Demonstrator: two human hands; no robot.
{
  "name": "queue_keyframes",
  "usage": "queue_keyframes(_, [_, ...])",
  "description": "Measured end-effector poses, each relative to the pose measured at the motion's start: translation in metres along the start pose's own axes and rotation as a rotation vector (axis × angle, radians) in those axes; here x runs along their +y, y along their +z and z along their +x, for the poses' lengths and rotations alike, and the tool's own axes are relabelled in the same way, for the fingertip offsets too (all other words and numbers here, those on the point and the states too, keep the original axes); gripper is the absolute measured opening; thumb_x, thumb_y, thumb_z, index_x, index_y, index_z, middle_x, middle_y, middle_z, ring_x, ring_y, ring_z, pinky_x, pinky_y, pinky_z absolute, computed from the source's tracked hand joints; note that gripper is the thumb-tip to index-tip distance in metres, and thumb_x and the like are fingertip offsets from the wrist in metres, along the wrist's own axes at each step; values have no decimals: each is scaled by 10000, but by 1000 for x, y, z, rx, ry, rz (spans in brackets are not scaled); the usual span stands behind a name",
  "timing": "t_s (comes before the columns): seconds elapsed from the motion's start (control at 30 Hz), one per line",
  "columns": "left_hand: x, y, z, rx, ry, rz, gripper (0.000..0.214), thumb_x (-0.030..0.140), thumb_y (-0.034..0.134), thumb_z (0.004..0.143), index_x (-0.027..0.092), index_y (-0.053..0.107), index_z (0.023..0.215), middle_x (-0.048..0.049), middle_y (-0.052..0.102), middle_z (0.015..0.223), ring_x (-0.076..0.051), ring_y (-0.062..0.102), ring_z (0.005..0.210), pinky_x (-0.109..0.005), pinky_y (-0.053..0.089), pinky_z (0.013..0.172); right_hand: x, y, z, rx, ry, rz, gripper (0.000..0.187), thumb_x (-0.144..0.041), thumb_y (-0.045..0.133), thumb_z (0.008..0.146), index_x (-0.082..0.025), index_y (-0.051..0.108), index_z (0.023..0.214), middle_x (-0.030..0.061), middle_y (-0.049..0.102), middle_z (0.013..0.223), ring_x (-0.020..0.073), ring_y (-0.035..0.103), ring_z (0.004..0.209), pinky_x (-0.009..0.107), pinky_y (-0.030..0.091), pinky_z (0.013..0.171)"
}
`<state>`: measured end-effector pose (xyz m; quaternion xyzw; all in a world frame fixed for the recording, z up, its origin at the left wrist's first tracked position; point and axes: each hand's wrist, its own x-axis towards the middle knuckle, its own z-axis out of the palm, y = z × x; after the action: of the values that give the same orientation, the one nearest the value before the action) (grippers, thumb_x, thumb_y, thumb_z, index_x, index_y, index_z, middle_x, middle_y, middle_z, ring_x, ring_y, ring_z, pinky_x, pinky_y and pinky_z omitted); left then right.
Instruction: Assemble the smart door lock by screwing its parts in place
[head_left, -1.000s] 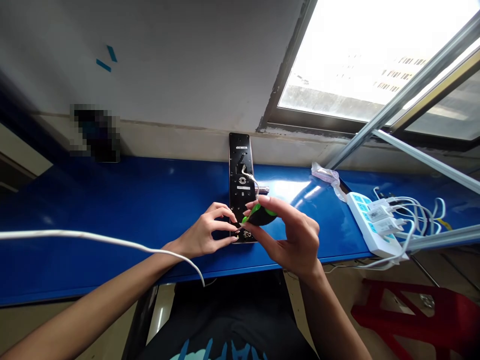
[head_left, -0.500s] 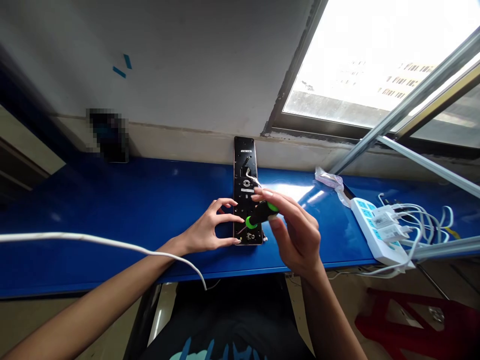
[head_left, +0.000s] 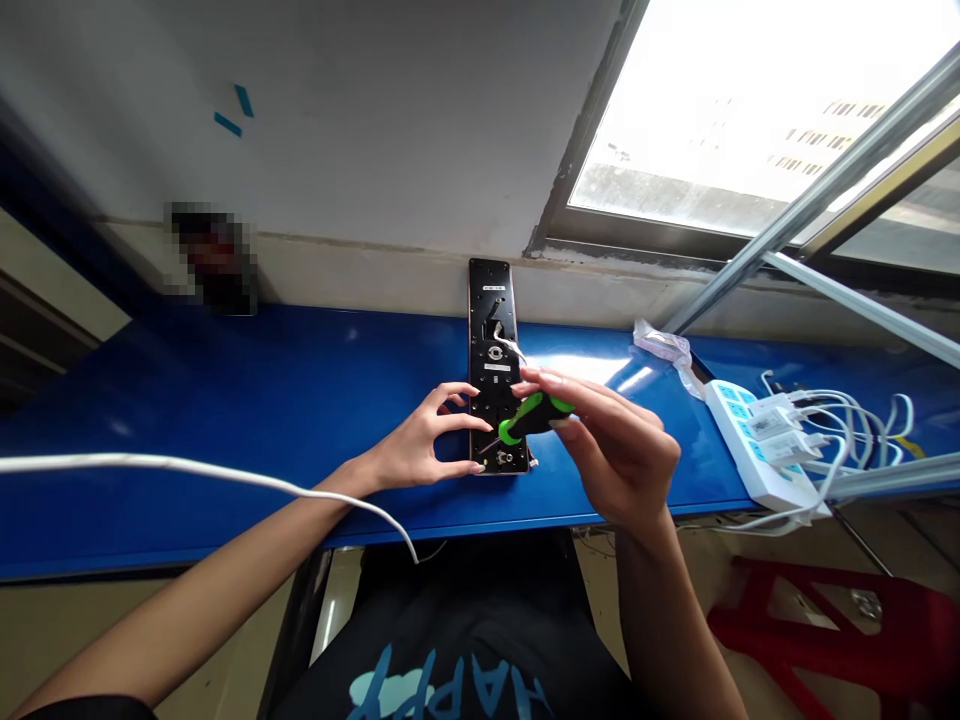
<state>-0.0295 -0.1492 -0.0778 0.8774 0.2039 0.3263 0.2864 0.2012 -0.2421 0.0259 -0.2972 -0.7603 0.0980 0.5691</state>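
Observation:
A long black lock panel (head_left: 496,393) lies lengthwise on the blue bench, its far end near the wall, with a white cable and small screw holes on its face. My right hand (head_left: 626,455) grips the end of a black and green screwdriver (head_left: 534,414) between thumb and fingers. The tool slants down to the left, its shaft over the near end of the panel; whether the tip sits in a screw cannot be made out. Spread along the panel's left edge, the fingers of my left hand (head_left: 412,440) touch it, thumb and forefinger apart around the shaft tip.
A white power strip (head_left: 757,450) with plugged-in chargers and cables stands to the right, near a clear plastic bag (head_left: 664,345). A white cable (head_left: 225,475) hangs across my left forearm. Metal rails cross the right side; a red stool (head_left: 832,620) is below.
The screwdriver leans further to the right, and my right hand has moved slightly right with it. My left hand keeps its place on the panel. The whole view has shifted a little.

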Motion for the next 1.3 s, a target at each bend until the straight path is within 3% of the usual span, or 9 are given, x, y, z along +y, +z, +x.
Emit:
queue_keyframes(0.17, [0, 0, 0, 4, 2, 18, 456, 367, 895, 828, 282, 750, 1252, -103, 444, 1546, -335, 546, 1375, -539, 493, 1210, 5, 0, 1, 124, -35, -111, 372, -287, 829, 894, -358, 785, 1257, 51, 725, 1012, 199, 727, 850, 348, 654, 665])
queue_keyframes(0.27, [0, -1, 0, -1, -4, 21, 450, 380, 890, 834, 279, 751, 1250, -105, 445, 1547, -335, 541, 1381, -538, 494, 1209, 5, 0, 0, 67, 13, -113, 356, -247, 616, 1032, -324, 729, 1361, 99, 729, 1243, 253, 738, 1103, 442, 671, 882])
queue_keyframes(0.37, [0, -1, 0, -14, -8, 14, 446, 396, 887, 836, 275, 752, 1244, -108, 442, 1550, -332, 552, 1358, -539, 506, 1195, 4, -1, 0, 8, 3, -37, 483, -87, 566, 1009, -295, 674, 1431, 100, 734, 1372, 292, 719, 1250, 528, 627, 1038])
queue_keyframes(0.57, [1, -2, 1, -14, -5, 19, 447, 380, 885, 841, 264, 744, 1248, -104, 432, 1547, -320, 558, 1334, -526, 518, 1178, 4, 0, -1, 122, -42, -146, 367, -328, 845, 884, -357, 788, 1246, 43, 728, 1019, 194, 726, 862, 354, 667, 718])
queue_keyframes(0.67, [0, -2, 2, -10, -5, 14, 440, 381, 895, 828, 262, 747, 1226, -102, 440, 1533, -316, 563, 1318, -525, 526, 1168, 2, 1, 0, 35, -5, -129, 361, -297, 612, 1044, -329, 703, 1391, 87, 723, 1282, 242, 738, 1104, 428, 672, 902])
queue_keyframes(0.77, [0, -2, 2, -16, 4, 4, 430, 378, 900, 824, 250, 751, 1206, -107, 442, 1529, -308, 569, 1296, -528, 529, 1165, 1, 3, 2, -23, -26, -50, 489, -116, 557, 1034, -314, 628, 1476, 76, 725, 1390, 260, 718, 1247, 478, 634, 1034])
queue_keyframes(0.97, [1, -3, 4, -23, 10, 21, 432, 382, 891, 835, 254, 749, 1222, -109, 457, 1517, -326, 559, 1319, -542, 528, 1168, 3, 7, 4, 106, -47, -121, 370, -294, 799, 928, -367, 764, 1289, 30, 710, 989, 168, 710, 830, 320, 649, 685])
queue_keyframes(1.13, [1, -4, 5, -29, 22, 23, 439, 378, 900, 825, 235, 749, 1212, -123, 458, 1519, -346, 522, 1392, -525, 497, 1202, 1, 6, 4, -48, -21, -24, 505, -107, 542, 1038, -335, 619, 1483, 67, 722, 1366, 242, 711, 1236, 457, 635, 1022])
queue_keyframes(1.3, [-2, -2, 2, -36, -1, 16, 478, 374, 900, 826, 262, 738, 1262, -118, 449, 1549, -356, 501, 1425, -536, 484, 1212, 5, 5, 7, 49, -78, -86, 496, -203, 861, 861, -375, 749, 1312, 28, 735, 1035, 195, 729, 935, 361, 660, 805])
